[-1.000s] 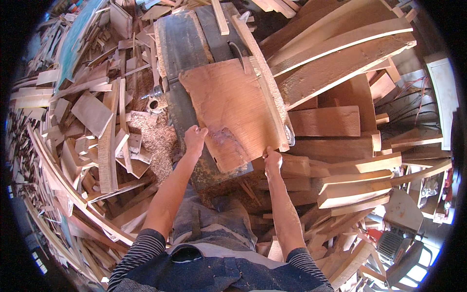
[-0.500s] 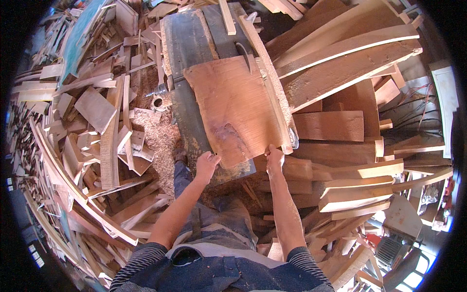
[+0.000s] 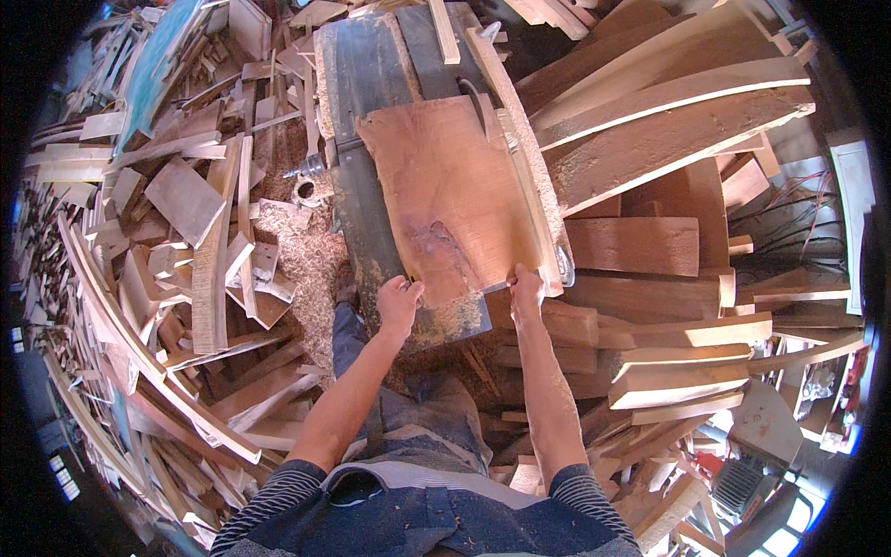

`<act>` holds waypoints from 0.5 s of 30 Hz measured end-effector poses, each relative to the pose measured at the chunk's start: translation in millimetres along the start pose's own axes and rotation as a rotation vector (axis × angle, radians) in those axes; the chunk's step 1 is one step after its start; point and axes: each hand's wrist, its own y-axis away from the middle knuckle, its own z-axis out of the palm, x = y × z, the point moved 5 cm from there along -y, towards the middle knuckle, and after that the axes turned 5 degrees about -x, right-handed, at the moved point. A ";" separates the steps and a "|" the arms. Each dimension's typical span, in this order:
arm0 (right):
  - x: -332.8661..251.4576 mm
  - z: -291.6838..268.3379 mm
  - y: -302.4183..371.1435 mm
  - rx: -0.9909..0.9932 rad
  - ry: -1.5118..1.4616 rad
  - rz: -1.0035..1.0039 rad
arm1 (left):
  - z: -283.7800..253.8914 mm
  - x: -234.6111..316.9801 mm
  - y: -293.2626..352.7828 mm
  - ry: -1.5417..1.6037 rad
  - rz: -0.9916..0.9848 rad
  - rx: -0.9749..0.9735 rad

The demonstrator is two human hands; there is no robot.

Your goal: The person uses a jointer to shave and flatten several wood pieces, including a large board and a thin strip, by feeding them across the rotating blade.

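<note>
A wide brown wooden board (image 3: 455,186) with a dark knotty patch near its close end lies flat on the dark metal machine table (image 3: 367,232). At the board's near left corner, my left hand (image 3: 400,304) is closed, fingers pinching the edge. My right hand (image 3: 526,290) grips the near right corner, beside the long wooden fence (image 3: 520,139) running along the table's right side. A curved dark metal piece (image 3: 471,96) rises at the board's far right edge. The board covers the middle of the table.
Heaped offcuts (image 3: 186,200) and sawdust (image 3: 297,246) lie to the left. Large curved planks (image 3: 677,139) and stacked boards (image 3: 640,246) crowd the right side. A narrow wooden strip (image 3: 445,32) rests at the table's far end. A motor (image 3: 740,485) sits at lower right.
The board has slid a little farther away from me along the table, both hands moving with it. The view has shifted slightly.
</note>
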 end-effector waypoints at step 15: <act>5.8 16.9 -37.7 0.017 0.023 -0.009 | -8.3 -4.0 -35.6 -0.056 0.001 0.022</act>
